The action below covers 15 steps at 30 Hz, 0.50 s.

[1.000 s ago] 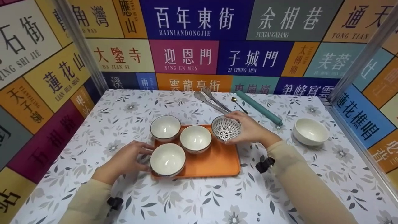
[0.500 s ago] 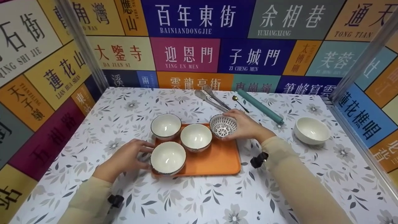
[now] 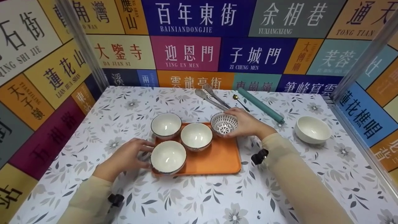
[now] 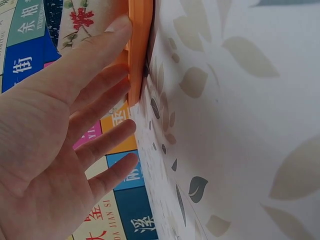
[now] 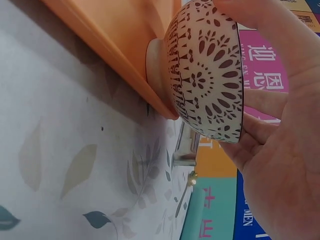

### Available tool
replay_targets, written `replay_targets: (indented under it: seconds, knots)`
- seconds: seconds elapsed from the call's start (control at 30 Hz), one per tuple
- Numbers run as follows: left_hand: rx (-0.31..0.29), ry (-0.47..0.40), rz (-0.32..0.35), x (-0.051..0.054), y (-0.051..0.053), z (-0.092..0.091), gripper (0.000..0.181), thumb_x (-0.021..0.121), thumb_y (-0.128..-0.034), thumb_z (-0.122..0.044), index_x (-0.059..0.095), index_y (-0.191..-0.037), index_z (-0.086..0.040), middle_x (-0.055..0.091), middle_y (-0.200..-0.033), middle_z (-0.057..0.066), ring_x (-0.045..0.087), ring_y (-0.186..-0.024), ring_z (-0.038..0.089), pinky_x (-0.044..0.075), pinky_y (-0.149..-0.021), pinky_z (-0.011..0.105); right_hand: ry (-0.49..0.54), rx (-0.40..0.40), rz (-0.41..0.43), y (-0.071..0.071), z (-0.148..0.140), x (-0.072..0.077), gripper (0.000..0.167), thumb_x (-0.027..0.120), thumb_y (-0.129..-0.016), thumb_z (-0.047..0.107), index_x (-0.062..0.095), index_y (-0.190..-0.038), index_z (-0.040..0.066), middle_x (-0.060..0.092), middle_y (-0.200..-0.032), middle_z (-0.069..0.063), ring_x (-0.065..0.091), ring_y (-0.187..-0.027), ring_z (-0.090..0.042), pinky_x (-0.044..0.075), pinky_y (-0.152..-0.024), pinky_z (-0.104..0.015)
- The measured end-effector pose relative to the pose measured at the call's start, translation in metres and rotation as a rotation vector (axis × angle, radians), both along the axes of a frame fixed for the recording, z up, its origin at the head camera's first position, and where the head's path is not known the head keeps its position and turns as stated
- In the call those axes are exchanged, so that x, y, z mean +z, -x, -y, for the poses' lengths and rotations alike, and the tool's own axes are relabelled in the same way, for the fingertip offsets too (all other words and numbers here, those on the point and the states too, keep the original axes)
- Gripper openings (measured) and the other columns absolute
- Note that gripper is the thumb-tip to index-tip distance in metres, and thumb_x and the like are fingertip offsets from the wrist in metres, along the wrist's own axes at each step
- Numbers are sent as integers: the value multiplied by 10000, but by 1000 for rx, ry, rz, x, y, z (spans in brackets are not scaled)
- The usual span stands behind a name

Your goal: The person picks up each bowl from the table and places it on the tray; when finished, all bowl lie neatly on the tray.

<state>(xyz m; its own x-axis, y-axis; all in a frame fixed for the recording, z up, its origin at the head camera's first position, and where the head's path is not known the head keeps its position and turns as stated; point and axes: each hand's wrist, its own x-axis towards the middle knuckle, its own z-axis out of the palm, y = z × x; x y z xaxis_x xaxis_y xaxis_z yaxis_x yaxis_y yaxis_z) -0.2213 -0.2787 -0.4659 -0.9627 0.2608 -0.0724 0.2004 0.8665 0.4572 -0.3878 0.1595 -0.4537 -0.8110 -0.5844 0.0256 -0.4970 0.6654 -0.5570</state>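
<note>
Thumb and fingers of my right hand [image 3: 247, 123] grip a patterned bowl [image 3: 223, 125] at its rim, over the back right corner of the orange tray [image 3: 219, 160]. In the right wrist view that bowl [image 5: 212, 75] is cream with dark printed petals, its foot at the tray's corner. Three more bowls with plain pale insides sit on the tray: a back left bowl [image 3: 166, 125], a middle bowl [image 3: 196, 136] and a front left bowl [image 3: 168, 156]. My left hand [image 3: 130, 155] is beside the front left one, fingers loosely spread near the tray's rim [image 4: 140, 47].
A plain white bowl [image 3: 312, 130] stands on the table at the right. Behind the tray lie metal utensils [image 3: 214, 99] with a spoon-like and a fork-like end, a small gold-tipped spoon [image 3: 241, 102] and a green rod-like roll [image 3: 261, 105]. Printed walls [image 3: 186, 53] enclose the table.
My right hand has moved slightly left with the patterned bowl, mostly in the first half second. The left hand stays beside the front left bowl.
</note>
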Motion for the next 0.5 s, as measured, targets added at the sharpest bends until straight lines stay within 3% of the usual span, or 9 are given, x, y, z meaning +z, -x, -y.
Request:
replay_targets:
  seconds: [0.27,0.5]
  knots:
    - [-18,10,-23,-2,0,0,544,919,-749,-210,748,-1264,-169,639,-1404,-10,509,-1377,302,418,-1160,560,46,8,-17,-5,-10,-7,1129,947,-660,516,411,-1590,167,293,-1681,-65,233,-1560,-362,215,-1243,-667]
    - [-11,-2,-23,-1,-1,-1,552,920,-742,-202,745,-1264,-171,637,-1409,-6,507,-1378,304,407,-1169,560,85,-30,-17,-23,-26,-4,1126,921,-672,581,379,-1607,264,219,-1717,-25,138,-1593,-362,155,-1225,-729]
